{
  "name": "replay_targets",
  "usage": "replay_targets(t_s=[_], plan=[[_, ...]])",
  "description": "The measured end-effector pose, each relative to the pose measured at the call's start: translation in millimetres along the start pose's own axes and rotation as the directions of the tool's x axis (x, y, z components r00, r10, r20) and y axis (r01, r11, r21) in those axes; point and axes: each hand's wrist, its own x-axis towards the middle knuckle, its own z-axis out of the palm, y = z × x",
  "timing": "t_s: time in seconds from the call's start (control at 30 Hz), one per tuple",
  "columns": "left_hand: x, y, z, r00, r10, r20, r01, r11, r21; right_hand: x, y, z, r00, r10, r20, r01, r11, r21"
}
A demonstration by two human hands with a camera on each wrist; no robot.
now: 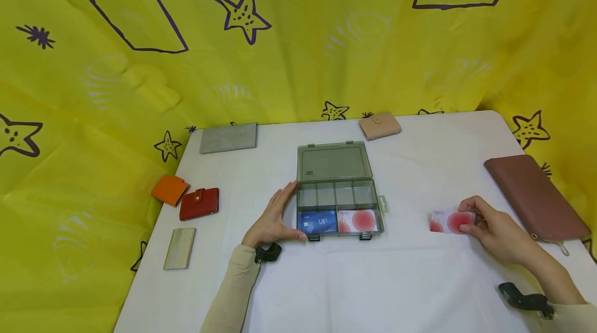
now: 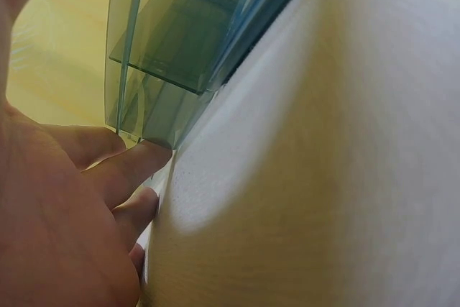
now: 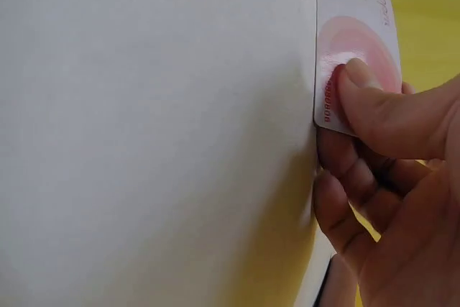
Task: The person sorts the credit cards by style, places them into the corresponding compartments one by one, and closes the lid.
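An open, see-through grey-green compartment box (image 1: 344, 194) lies mid-table, its lid (image 1: 333, 162) tipped back away from me. Two cards sit in its front compartments: a blue VIP card (image 1: 317, 222) on the left and a white-and-pink card (image 1: 357, 220) on the right. My left hand (image 1: 275, 219) rests along the box's left side, fingers extended; in the left wrist view the fingertips (image 2: 154, 150) touch the box wall. To the right of the box, my right hand (image 1: 496, 232) pinches another white-and-pink card (image 3: 356, 41) between thumb and fingers, just over the table.
On the left side lie an orange wallet (image 1: 170, 190), a red wallet (image 1: 199, 203) and a pale green one (image 1: 179, 248). Along the back are a grey wallet (image 1: 228, 138) and a tan one (image 1: 380, 125). A brown wallet (image 1: 536, 196) lies beyond my right hand.
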Motion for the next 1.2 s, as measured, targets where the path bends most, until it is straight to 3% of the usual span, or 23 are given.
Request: replay_targets(t_s=[0.1,0.27,0.4,0.53,0.6,0.97,1.2], plan=[[-0.9,-0.2,0.2,1.0,-0.003,0.003,0.003,1.0,-0.005,4.9,-3,2,0.998,-0.052,-0.041,0.053,0.998,0.03],[-1.1,-1.0,0.6,1.0,0.006,0.001,-0.006,1.0,-0.002,19.0,-16,6,0.996,-0.027,-0.09,0.044,0.982,0.183],[-0.7,-2.9,1.3,1.0,0.011,-0.002,-0.011,1.0,0.003,33.1,-28,8,0.995,0.002,-0.101,0.033,0.938,0.345],[-0.7,-3.9,1.9,1.0,0.006,-0.001,-0.006,1.0,0.006,44.3,-41,9,0.998,-0.035,-0.049,0.055,0.864,0.501],[-0.9,-3.7,2.0,1.0,0.002,0.001,-0.002,1.0,0.008,48.9,-48,11,0.998,-0.051,-0.037,0.063,0.843,0.534],[0.2,-1.0,0.0,1.0,-0.002,-0.004,0.002,1.0,0.014,75.5,-78,34,0.99,-0.137,0.024,0.102,0.831,0.546],[0.3,-1.7,-0.2,1.0,-0.003,-0.008,0.003,1.0,0.018,89.7,-92,55,0.97,-0.24,0.038,0.193,0.855,0.481]])
